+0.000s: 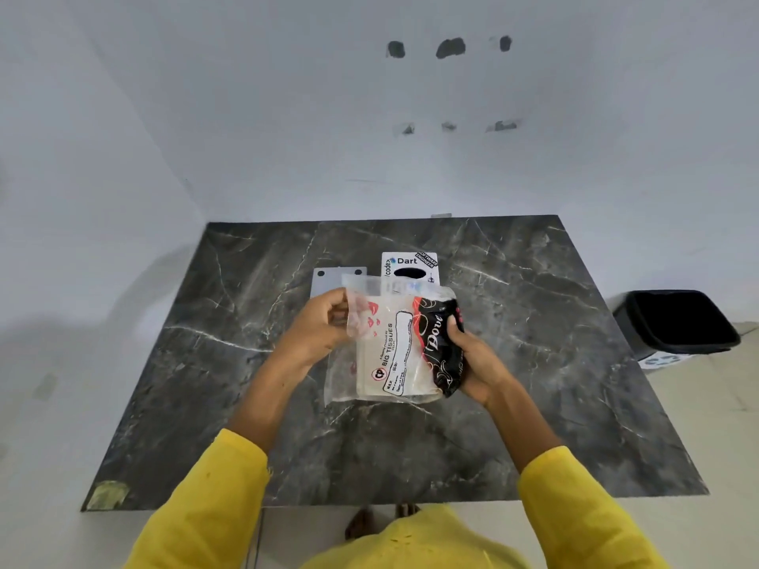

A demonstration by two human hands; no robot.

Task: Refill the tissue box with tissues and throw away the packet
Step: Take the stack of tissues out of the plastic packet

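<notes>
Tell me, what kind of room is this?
Probably a bare room set up for the recording, not a lived-in home: a marble-look table pushed into a corner of plain white walls with patched holes, and a black bin beside it.

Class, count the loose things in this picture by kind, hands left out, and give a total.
Tissue packet: 1
Tissue box: 1
Grey plate: 1
Black bin: 1
Total: 4
</notes>
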